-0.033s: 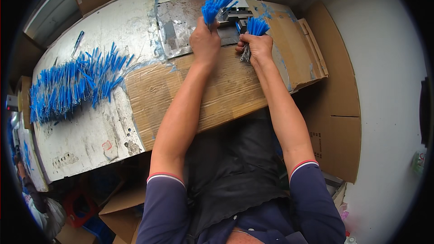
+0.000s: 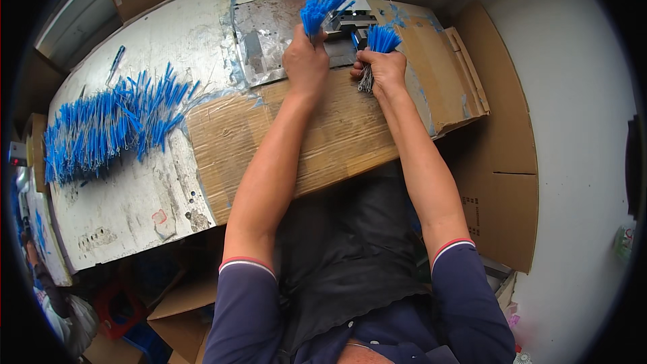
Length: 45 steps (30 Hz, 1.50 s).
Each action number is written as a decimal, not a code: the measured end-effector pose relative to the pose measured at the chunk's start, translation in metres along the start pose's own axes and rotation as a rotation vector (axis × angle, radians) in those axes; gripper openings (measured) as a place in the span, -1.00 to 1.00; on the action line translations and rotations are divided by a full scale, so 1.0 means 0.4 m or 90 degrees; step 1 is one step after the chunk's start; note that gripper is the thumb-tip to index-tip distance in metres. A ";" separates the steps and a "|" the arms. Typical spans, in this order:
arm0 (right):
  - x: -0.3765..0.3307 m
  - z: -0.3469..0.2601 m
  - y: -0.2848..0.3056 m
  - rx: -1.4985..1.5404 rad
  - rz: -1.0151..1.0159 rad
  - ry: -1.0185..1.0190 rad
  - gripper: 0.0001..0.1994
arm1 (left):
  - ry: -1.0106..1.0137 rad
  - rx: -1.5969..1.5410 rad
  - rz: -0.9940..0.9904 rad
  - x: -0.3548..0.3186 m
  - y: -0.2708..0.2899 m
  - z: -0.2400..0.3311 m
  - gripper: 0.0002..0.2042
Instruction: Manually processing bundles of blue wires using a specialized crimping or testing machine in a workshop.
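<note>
- My left hand is gripping a blue-tipped wire bundle at twelve o'clock, fist closed.
- My right hand is clenching a second bundle at one o'clock, looped wire ends poking out below.
- A larger pile is lying at nine o'clock.
- Cardboard is lying beneath my forearms.

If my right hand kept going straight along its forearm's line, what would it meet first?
Probably the machine, just beyond the blue bundle that the right hand holds. Depth is unclear, so it might pass above instead.
</note>
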State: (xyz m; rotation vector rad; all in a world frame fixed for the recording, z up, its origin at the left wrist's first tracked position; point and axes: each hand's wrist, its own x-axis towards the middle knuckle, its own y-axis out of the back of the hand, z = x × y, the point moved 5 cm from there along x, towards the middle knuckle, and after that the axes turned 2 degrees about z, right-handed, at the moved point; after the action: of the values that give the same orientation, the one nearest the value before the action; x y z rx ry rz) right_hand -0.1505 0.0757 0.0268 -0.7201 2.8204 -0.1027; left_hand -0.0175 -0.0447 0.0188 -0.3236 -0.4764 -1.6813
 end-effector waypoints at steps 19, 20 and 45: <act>0.013 0.008 0.003 0.048 -0.024 -0.021 -0.91 | 0.001 0.148 0.019 0.002 0.014 0.016 -0.86; 0.013 0.009 0.003 0.055 -0.027 -0.028 -0.92 | -0.031 0.159 0.026 0.001 0.012 0.020 -0.86; -0.019 0.003 0.033 -0.046 -0.044 -0.023 -0.85 | -0.180 0.239 -0.105 -0.015 -0.031 0.024 -0.89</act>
State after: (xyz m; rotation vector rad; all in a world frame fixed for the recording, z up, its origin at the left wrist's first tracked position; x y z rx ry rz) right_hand -0.1498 0.0910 0.0256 -0.8271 2.7775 0.0018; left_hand -0.0292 -0.0334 0.0228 -0.2509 -1.0371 -1.6687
